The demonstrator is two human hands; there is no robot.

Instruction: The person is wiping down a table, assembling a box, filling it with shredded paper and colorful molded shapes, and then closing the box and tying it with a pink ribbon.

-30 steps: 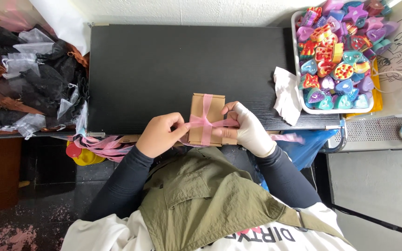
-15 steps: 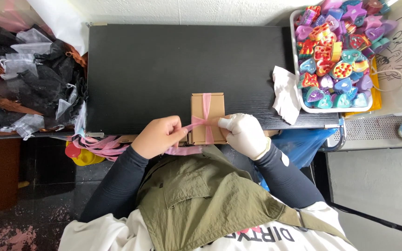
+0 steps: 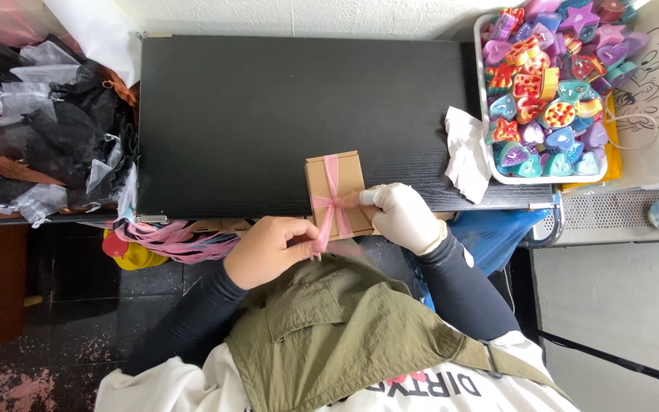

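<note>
Black and grey mesh pouches [image 3: 36, 130] lie heaped far out past the left hand [image 3: 268, 249], and loose pink ribbon strips [image 3: 169, 238] trail just beside it. That bare hand is closed, pinching one tail of the pink ribbon [image 3: 332, 204]; the gloved right hand [image 3: 402, 217] pinches the other tail at the knot. Between them the small cardboard box [image 3: 335, 193] rests on the near edge of the black surface [image 3: 284, 114], its long axis pointing away from the person. Uneven pulling could probably skew the knot or drag the box off the edge. Beyond the right hand sit a crumpled tissue [image 3: 465, 151] and a tray [image 3: 490, 164] of colourful candles [image 3: 547, 84].
</note>
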